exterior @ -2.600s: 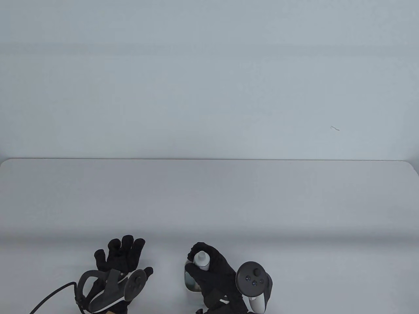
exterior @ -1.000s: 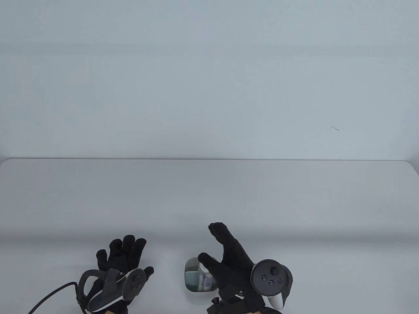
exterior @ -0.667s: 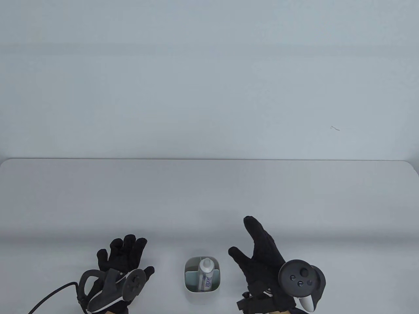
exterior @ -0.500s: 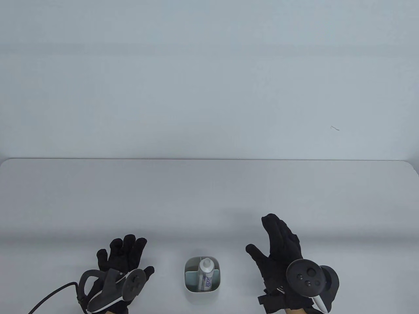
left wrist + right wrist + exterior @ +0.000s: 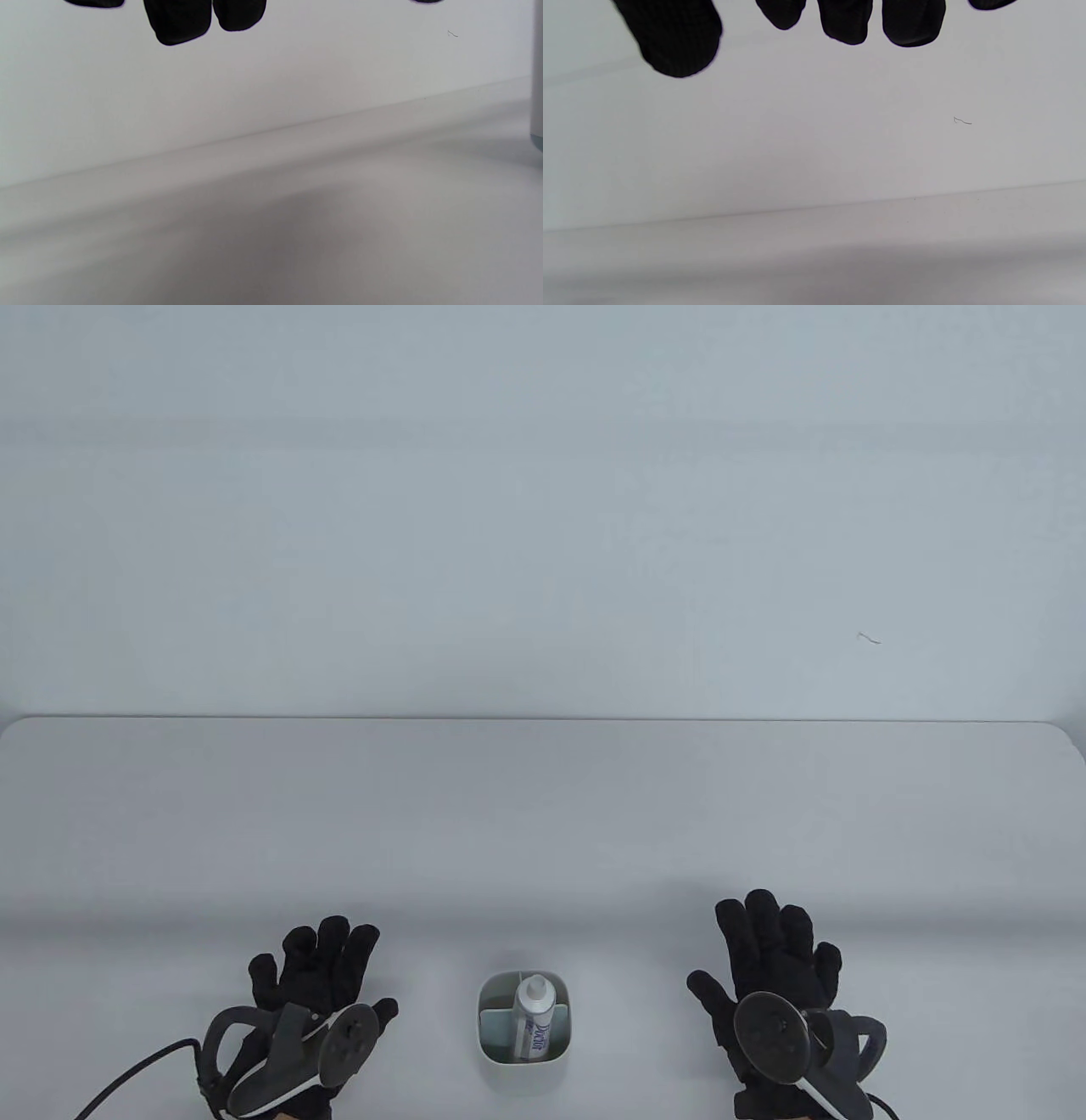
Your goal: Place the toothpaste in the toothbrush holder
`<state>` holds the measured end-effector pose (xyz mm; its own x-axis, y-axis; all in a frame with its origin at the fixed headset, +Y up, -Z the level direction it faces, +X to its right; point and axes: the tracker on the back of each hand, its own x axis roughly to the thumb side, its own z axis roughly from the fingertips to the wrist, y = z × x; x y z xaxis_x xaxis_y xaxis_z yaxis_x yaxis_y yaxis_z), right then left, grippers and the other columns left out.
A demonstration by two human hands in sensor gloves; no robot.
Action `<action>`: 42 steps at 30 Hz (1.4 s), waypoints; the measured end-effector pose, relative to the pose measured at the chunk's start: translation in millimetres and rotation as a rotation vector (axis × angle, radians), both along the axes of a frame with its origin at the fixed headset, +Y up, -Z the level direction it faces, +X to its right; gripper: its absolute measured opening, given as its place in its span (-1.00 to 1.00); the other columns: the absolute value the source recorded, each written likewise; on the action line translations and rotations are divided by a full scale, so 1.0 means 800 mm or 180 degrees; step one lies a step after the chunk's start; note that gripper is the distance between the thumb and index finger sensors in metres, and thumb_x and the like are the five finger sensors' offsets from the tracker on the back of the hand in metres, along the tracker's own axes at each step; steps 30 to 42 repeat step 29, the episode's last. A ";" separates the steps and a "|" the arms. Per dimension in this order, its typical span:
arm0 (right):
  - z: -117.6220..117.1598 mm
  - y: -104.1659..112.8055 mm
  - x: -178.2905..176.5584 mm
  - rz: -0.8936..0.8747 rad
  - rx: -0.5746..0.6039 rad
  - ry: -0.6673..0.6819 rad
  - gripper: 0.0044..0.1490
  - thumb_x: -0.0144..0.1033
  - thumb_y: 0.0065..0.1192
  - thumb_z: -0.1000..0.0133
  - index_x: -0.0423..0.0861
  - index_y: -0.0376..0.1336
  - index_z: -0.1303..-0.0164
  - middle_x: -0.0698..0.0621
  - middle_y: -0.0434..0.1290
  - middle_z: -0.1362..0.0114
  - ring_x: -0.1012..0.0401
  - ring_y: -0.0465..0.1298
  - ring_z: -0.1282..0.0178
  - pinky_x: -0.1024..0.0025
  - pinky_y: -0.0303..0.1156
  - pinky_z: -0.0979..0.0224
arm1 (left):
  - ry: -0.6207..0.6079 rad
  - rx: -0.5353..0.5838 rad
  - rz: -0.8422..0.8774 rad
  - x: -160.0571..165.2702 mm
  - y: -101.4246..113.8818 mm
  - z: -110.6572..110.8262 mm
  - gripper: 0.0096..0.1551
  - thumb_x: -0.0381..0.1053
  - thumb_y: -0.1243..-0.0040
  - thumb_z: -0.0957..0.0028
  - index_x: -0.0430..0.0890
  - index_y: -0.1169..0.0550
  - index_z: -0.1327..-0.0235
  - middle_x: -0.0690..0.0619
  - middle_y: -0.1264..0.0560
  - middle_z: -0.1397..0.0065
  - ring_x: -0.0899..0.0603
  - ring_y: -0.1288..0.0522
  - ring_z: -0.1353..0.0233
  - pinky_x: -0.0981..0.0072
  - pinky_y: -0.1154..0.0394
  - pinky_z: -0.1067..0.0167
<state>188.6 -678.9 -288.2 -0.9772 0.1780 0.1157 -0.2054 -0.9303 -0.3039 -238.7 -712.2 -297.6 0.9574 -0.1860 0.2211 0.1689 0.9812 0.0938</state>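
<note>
looking down from the table view, i see the toothpaste standing cap-up inside the toothbrush holder, in its right compartment, with the tube's printed side facing the camera. the holder sits on the counter near the front edge, between my two hands and touching neither. my left hand lies flat to the holder's left, grip wide with fingers stretched forward and nothing in it. my right hand lies flat to the holder's right, grip wide too and holding nothing. in the left wrist view only the fingertips hang in at the top, and a sliver of the holder's wall shows at the right edge. the right wrist view shows spread fingertips above the bare counter.
</note>
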 end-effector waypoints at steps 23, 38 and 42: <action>-0.002 -0.005 -0.009 0.0058 -0.0112 0.0041 -0.03 0.17 0.13 -0.23 0.05 -0.15 -0.72 -0.20 -0.04 -0.83 -0.34 0.10 -0.73 -0.43 -0.07 -0.50 | 0.0010 0.0077 0.0002 -0.001 0.002 0.001 -0.05 0.39 0.28 -0.23 -0.13 0.13 -0.67 -0.32 -0.07 -0.77 -0.59 -0.18 -0.64 -0.60 -0.15 -0.32; -0.003 -0.006 -0.008 0.0028 -0.0118 0.0032 -0.04 0.17 0.13 -0.23 0.05 -0.14 -0.72 -0.20 -0.03 -0.83 -0.34 0.11 -0.73 -0.43 -0.06 -0.50 | -0.0004 0.0067 -0.0031 0.000 0.001 0.001 -0.05 0.39 0.29 -0.23 -0.12 0.13 -0.67 -0.32 -0.06 -0.77 -0.59 -0.17 -0.64 -0.60 -0.13 -0.33; -0.003 -0.006 -0.008 0.0028 -0.0118 0.0032 -0.04 0.17 0.13 -0.23 0.05 -0.14 -0.72 -0.20 -0.03 -0.83 -0.34 0.11 -0.73 -0.43 -0.06 -0.50 | -0.0004 0.0067 -0.0031 0.000 0.001 0.001 -0.05 0.39 0.29 -0.23 -0.12 0.13 -0.67 -0.32 -0.06 -0.77 -0.59 -0.17 -0.64 -0.60 -0.13 -0.33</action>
